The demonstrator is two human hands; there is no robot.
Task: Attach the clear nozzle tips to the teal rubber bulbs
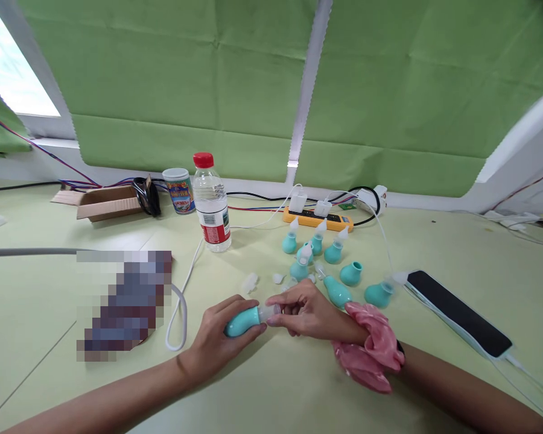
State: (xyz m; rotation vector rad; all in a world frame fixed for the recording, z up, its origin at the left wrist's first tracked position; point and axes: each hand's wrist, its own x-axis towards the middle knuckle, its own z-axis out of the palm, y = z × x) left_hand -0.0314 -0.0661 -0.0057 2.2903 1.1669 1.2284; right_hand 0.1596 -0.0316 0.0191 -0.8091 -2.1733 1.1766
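And here we are, both hands busy low in the middle of the surface! The left hand is wrapped around a teal bulb, tilted well over, its neck aimed at the other side. In comes the right hand, thumb and finger pinched narrow on the clear piece at that neck, a pink scrunchie around the wrist.

Beyond, a cluster of teal bulbs: several upright with pale tips in their necks, like the front one; an open-mouthed bulb showing its round neck; a lying bulb with its clear end up and left; and a tilted bulb whose pale tip reaches toward the phone. Loose clear bits lie to the left of the cluster.

On to the containers! The bottle is see-through, red cap on; whether it holds liquid, I can't tell. Its label is white and red, the print too small to read. Just behind, a tub, white-lidded and wrapped in a colourful, mostly blue label; large lettering there, but illegible, contents hidden. Left of that, the cardboard box, flaps open, a black cable coiled at its right end. Back centre, the orange power strip carries white plugs.
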